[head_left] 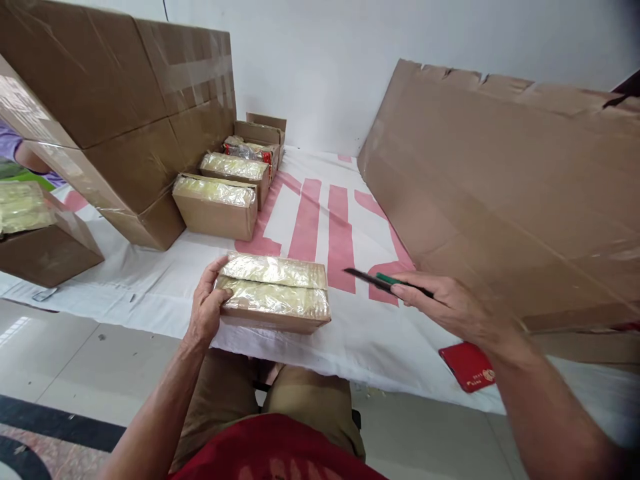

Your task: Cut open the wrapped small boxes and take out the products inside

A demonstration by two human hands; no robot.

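A small cardboard box (275, 297) with shiny taped flaps lies on the white sheet with red stripes (320, 220) in front of me. My left hand (207, 307) grips its left end, fingers curled over the edge. My right hand (450, 303) is to the right of the box, closed on a black and green utility knife (383, 281) whose blade points left toward the box without touching it.
A row of similar small boxes (216, 207) runs back toward the wall. Large taped cartons (115, 113) stand at the left, a big flattened carton (505, 193) leans at the right. A red card (467, 367) lies near the sheet's edge. Another person's sleeve (10, 143) shows far left.
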